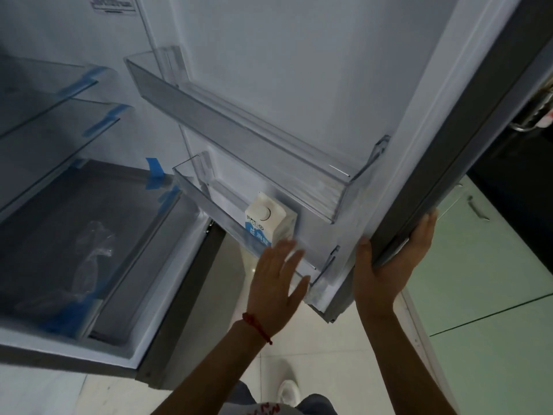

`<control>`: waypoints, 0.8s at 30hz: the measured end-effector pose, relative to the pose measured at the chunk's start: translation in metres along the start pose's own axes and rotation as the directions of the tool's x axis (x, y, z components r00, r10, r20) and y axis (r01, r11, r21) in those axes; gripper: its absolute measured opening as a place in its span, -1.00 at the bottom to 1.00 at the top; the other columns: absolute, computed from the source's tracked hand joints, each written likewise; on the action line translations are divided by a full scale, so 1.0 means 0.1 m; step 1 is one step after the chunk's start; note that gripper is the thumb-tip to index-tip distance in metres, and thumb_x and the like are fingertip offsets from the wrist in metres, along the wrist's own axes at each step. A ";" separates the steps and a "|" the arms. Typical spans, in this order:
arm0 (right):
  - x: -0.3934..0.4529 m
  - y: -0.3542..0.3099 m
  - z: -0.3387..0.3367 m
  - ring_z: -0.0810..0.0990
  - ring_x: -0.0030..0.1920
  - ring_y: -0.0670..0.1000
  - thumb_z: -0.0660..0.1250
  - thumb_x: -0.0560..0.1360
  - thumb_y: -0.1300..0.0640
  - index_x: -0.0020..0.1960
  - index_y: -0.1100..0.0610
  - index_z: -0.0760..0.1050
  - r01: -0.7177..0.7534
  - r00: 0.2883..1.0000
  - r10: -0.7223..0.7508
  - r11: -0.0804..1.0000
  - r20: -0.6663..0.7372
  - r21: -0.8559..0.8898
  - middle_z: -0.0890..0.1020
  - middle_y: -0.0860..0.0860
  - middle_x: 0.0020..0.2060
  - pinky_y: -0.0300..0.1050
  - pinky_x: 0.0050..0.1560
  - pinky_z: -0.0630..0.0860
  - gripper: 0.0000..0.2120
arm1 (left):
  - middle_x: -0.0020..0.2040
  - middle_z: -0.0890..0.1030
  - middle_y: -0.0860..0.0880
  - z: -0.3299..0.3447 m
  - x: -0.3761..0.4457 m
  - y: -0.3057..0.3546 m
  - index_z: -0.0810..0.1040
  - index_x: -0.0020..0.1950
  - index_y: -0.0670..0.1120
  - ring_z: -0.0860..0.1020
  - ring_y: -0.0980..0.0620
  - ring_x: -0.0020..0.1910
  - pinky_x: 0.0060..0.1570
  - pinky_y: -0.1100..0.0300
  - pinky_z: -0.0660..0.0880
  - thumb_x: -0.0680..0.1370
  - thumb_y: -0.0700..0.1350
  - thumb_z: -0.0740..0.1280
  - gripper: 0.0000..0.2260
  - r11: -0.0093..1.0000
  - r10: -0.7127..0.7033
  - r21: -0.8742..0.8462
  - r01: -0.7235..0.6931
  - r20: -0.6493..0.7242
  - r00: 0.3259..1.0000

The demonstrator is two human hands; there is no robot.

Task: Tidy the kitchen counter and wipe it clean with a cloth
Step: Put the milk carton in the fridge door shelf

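Observation:
A fridge stands open in front of me. A white and blue milk carton (pixel 267 222) stands upright in the lower clear door bin (pixel 209 208). My left hand (pixel 276 280), fingers spread and straight, hovers just in front of that bin below the carton and holds nothing. My right hand (pixel 392 265) grips the outer edge of the fridge door (pixel 443 163), thumb on the inner side and fingers wrapped around the grey outside. No cloth is in view.
An empty upper door bin (pixel 239 115) sits above the carton. Glass shelves (pixel 45 121) and a drawer (pixel 89 235) with blue tape fill the fridge at left. Pale green cabinets (pixel 478 280) stand at right. Tiled floor and my shoe (pixel 288 390) show below.

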State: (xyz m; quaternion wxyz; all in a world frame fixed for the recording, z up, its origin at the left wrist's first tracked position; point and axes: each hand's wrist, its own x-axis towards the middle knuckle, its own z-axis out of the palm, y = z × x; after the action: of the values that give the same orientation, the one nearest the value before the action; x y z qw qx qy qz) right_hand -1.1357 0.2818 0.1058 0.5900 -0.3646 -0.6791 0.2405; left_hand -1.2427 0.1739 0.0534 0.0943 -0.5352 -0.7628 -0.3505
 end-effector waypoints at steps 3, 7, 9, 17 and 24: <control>-0.20 -0.14 0.01 0.01 0.50 -0.08 0.20 0.50 -0.02 0.40 0.50 0.01 0.023 0.999 -0.023 1.000 -0.024 0.009 0.07 0.20 0.45 -0.16 0.49 0.01 -0.25 | 0.08 0.67 -0.05 -0.08 -0.18 -0.14 0.40 0.14 -0.01 0.38 0.04 0.25 0.22 -0.17 0.43 0.63 0.04 -0.09 -0.69 0.982 0.155 0.093 -0.162 0.080 0.985; -0.49 -0.29 0.00 0.09 0.49 0.12 0.13 0.54 -0.02 0.39 0.43 0.07 0.115 0.992 -0.116 0.993 -0.055 -0.032 0.13 0.18 0.45 -0.02 0.48 0.06 -0.36 | 0.01 0.69 -0.04 -0.30 -0.35 -0.37 0.41 0.10 -0.02 0.40 0.05 0.20 0.23 -0.16 0.30 0.64 0.01 -0.09 -0.69 0.957 0.252 0.132 -0.259 0.068 0.965; -0.64 -0.35 -0.05 0.18 0.44 0.24 0.14 0.54 0.05 0.37 0.40 0.12 0.138 0.987 -0.140 0.990 -0.077 -0.038 0.19 0.27 0.41 0.14 0.43 0.17 -0.44 | 0.02 0.69 -0.06 -0.43 -0.46 -0.50 0.42 0.10 -0.03 0.40 0.04 0.21 0.27 -0.11 0.29 0.64 0.00 -0.10 -0.68 0.953 0.270 0.123 -0.278 0.073 0.960; -1.29 -0.87 0.02 0.35 0.37 -0.08 0.13 0.55 -0.07 0.43 0.01 0.05 -0.039 0.999 0.040 0.986 -0.004 0.162 0.30 -0.38 0.34 -0.19 0.38 0.30 -0.48 | 0.11 0.65 -0.11 -1.11 -0.89 -0.98 0.49 0.13 -0.09 0.57 -0.11 0.20 0.24 -0.11 0.31 0.63 -0.01 -0.13 -0.58 0.960 0.225 0.120 -0.251 0.194 0.955; -1.92 -1.31 0.19 0.48 -0.14 -0.36 0.07 0.52 0.00 0.12 -0.45 0.26 -0.113 0.979 0.090 0.987 0.182 0.117 0.51 -0.41 -0.16 -0.55 -0.11 0.37 -0.67 | 0.27 0.53 -0.13 -1.82 -1.37 -1.25 0.36 0.26 -0.06 0.33 -0.01 0.31 0.29 -0.10 0.39 0.62 0.07 -0.09 -0.63 0.976 0.119 0.179 -0.123 0.033 0.992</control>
State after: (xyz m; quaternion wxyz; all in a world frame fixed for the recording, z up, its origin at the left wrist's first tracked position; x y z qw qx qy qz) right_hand -1.1742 0.0535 0.0816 0.5365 -0.3380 -0.6924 0.3441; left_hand -1.3395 -0.0674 0.0624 0.1555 -0.5738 -0.7584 -0.2675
